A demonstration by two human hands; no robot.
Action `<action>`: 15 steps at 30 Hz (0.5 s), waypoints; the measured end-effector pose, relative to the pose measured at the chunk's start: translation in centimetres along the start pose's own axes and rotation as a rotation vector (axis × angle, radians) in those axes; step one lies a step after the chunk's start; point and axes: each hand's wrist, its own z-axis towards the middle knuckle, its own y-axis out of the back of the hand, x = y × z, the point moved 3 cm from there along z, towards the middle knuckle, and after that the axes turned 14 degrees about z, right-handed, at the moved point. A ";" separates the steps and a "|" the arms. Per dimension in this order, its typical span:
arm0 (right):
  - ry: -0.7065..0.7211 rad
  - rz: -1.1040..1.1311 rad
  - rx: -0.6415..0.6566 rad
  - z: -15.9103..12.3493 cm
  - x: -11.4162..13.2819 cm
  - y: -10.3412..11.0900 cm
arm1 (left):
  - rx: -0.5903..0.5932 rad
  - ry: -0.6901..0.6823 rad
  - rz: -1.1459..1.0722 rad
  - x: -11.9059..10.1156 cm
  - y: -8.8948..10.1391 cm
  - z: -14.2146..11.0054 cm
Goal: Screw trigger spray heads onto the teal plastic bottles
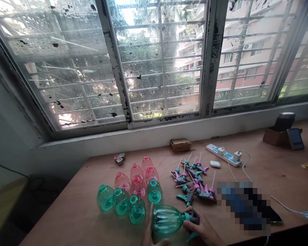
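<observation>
A clear green spray bottle (166, 220) lies sideways between my two hands above the table's front part. My left hand (150, 229) is wrapped round its base end. At the other end, my right hand (199, 225) has its fingers closed on the spray head (192, 216), whose teal collar sits at the bottle's neck. Left of them stand several open green bottles (137, 209) and, behind those, several open pink bottles (138, 186). A heap of loose spray heads (187, 195), in grey with pink or teal parts and thin tubes, lies beyond my right hand.
On the wooden table (74, 205) are a power strip (224, 155) with chargers and cables, a white case (215, 164), a cardboard box (181, 145) and small cubes (119, 159). A blurred-out device (246, 206) lies at right. A phone (295, 138) leans on a brown box (274, 136).
</observation>
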 end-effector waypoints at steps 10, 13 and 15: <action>0.009 -0.011 -0.023 -0.1 0.2 -0.1 | 0.050 0.032 -0.037 -1.2 0.1 0.1; 0.002 0.003 -0.004 0.0 -0.2 0.2 | 0.024 0.015 -0.109 -0.5 -0.2 0.0; 0.009 0.006 0.008 0.1 -0.3 0.3 | 0.031 0.024 -0.121 0.4 -0.2 0.0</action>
